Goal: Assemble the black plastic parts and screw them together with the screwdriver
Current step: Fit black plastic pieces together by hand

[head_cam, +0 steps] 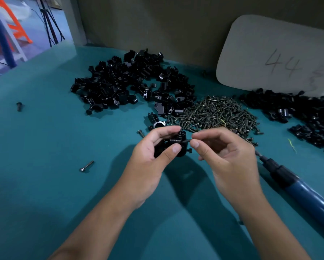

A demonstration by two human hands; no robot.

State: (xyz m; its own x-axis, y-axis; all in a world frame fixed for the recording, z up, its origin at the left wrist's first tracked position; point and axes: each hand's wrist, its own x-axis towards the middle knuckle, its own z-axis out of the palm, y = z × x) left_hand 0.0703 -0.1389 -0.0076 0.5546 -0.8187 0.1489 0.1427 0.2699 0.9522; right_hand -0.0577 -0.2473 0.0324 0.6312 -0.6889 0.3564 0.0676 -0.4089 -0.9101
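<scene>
Screw being started by hand into held clamp; driver idle.

The left hand (153,147) grips the assembled black parts (178,145) above the mat (44,137), thumb in front, fingers behind. The right hand (219,149) pinches a screw (185,141) between thumb and forefinger; its long axis lies roughly level, tip pointing left into the parts' side. A second screw (189,150) already protrudes lower down. The screwdriver (296,184) lies on the mat just right of the right hand, the nearer hand to take it, in my judgement.
</scene>
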